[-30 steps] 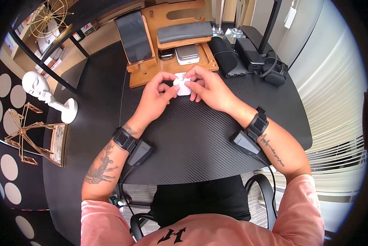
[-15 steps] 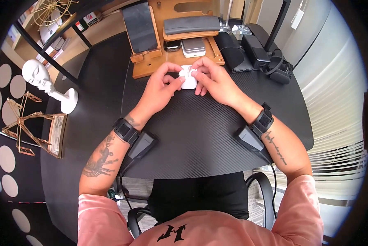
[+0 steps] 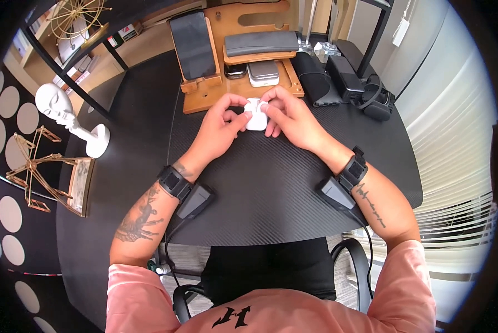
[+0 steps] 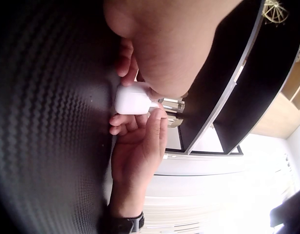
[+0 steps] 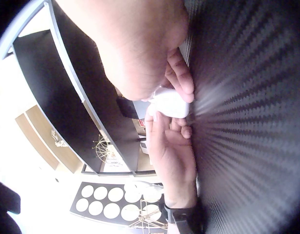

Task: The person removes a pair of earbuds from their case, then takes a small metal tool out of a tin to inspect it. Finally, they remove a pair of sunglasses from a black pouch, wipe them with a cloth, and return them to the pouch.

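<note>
A small white earbud case (image 3: 256,121) stands upright on the black desk between both hands, below the wooden stand. My left hand (image 3: 218,130) grips its left side, thumb near the top and index finger bent behind. On the opposite side my right hand (image 3: 294,125) holds the upper edge between thumb and index finger, the other fingers curled low beside it. In the left wrist view a small white piece (image 4: 154,104) sticks out from the top of the case, right at the right thumb tip. Fingers hide much of the case's upper part.
Behind the hands stands a wooden organizer (image 3: 204,100) with a phone (image 3: 192,47) and a grey case (image 3: 260,43). To its right lie a black pouch (image 3: 318,83) and headset-like device (image 3: 375,100). A white head sculpture (image 3: 54,102) and gold wheel model (image 3: 33,166) are left.
Both hands stay on the earbud case while their fingers shift slightly around its top. The head view has moved a little, so the scene sits somewhat differently in frame.
</note>
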Available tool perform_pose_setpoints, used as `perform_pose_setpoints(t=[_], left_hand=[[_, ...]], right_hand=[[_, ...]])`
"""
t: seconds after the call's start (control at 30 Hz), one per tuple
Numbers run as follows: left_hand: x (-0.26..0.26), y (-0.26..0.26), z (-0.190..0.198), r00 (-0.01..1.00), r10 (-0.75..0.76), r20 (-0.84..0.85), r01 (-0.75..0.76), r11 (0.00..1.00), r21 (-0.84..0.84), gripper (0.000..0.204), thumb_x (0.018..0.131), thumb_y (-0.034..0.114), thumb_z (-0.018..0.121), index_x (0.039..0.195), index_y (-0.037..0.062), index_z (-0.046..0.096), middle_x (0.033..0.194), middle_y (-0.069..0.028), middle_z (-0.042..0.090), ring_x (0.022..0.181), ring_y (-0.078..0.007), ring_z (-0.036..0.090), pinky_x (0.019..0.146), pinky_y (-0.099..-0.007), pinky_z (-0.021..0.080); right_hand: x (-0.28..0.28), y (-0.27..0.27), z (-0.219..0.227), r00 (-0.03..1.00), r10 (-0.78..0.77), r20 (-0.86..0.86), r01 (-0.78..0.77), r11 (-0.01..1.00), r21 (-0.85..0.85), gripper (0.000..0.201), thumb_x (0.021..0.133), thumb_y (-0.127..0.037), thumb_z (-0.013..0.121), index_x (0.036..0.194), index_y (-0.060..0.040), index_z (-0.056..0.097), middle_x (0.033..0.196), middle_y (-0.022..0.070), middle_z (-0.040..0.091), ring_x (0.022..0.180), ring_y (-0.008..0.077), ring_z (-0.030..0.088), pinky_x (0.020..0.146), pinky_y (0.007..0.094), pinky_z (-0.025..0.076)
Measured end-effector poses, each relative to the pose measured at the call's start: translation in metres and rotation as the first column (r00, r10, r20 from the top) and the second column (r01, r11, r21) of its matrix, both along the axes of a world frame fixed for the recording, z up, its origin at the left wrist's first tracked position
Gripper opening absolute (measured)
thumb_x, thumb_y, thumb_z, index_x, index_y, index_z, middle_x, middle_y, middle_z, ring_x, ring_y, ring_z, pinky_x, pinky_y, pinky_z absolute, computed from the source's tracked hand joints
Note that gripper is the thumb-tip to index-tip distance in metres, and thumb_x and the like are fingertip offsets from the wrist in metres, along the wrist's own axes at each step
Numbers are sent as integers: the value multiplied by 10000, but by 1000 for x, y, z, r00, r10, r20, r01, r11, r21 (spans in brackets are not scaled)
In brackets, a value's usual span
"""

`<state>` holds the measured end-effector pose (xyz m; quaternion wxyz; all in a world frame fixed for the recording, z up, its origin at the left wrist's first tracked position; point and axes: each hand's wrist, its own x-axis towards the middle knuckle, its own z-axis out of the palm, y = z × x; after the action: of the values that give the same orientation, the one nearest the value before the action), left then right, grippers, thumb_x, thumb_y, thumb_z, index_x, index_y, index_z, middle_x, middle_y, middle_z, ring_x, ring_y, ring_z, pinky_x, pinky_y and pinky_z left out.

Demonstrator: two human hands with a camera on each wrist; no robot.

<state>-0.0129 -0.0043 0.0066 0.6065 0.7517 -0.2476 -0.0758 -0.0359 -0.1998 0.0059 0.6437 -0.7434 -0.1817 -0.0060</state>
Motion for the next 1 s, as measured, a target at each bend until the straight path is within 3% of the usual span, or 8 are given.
perform_pose_setpoints(t=[0.1,0.2,0.83,0.9,1.0], left_hand=[[0,1,-1,1000,0,-15,0,1000,9,199,918,131,584,1085,65,499,831,20,567,694,-31,520,585,-182,397],[-1,1,-1,1000,-11,-2,11,1000,7,203,917,132,586,1086,64,496,858,22,566,686,-30,512,587,-182,397],[-1,2,-3,1000,-5,-7,5,1000,-19,218,917,133,585,1104,70,493,832,25,566,687,-31,512,587,-183,400],[1,2,-6,1000,-21,20,22,1000,-19,222,917,131,586,1109,67,496,834,27,570,694,-31,516,587,-186,403],[2,2,-7,999,-12,32,12,1000,-18,225,915,129,590,1110,66,497,869,20,573,704,-37,521,585,-194,407]], right_hand=[[-1,-2,3,999,14,-32,-16,998,-61,156,968,-153,492,1057,-26,480,758,51,581,625,95,606,531,217,491],[-1,1,1,1000,-17,9,17,1000,-6,156,950,-138,515,1018,-4,473,680,54,579,549,89,578,473,219,463],[-1,2,2,1000,-13,-2,13,1000,5,153,953,-140,514,1022,-9,472,676,51,581,553,94,584,481,220,466],[1,-2,0,999,5,-47,-7,999,-39,141,969,-146,487,1046,-28,479,762,50,590,606,101,604,514,216,475],[0,0,2,999,-3,-36,2,999,-36,147,960,-143,501,1038,-20,476,739,51,592,590,98,597,510,222,471]])
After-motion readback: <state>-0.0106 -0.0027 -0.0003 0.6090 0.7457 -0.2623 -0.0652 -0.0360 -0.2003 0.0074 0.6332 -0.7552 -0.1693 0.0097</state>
